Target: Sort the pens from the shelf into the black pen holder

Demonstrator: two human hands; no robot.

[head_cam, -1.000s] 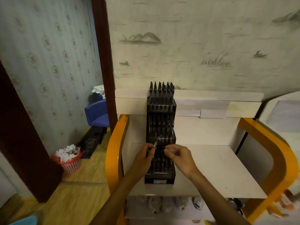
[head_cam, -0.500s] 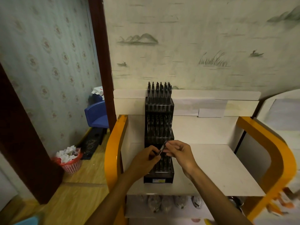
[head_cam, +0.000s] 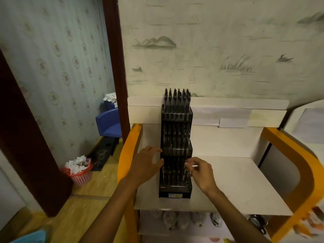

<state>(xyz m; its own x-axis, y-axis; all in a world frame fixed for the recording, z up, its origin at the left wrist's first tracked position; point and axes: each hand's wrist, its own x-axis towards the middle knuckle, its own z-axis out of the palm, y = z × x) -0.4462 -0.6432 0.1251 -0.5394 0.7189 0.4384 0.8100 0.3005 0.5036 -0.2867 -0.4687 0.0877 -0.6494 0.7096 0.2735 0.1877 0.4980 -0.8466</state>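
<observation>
Left hand [head_cam: 146, 163], centre of the frame: fingers loosely curved, fingertips touching the left edge of the black pen holder [head_cam: 176, 146] at its middle tier. Thumb and fingers stand apart in a wide C; nothing is seen held in them.

Right hand [head_cam: 199, 170], just right of centre: thumb and forefinger drawn close together at the right side of the holder's lowest tier. Whether they pinch a pen cannot be told; the area is dark and blurred.

The holder stands upright on the white shelf [head_cam: 242, 181], at centre frame, its back against the shelf's rear panel. It has three stepped tiers, each filled with dark pens [head_cam: 177, 95] standing upright; the top row's caps project above the rear panel. A small label shows on its front base.
</observation>
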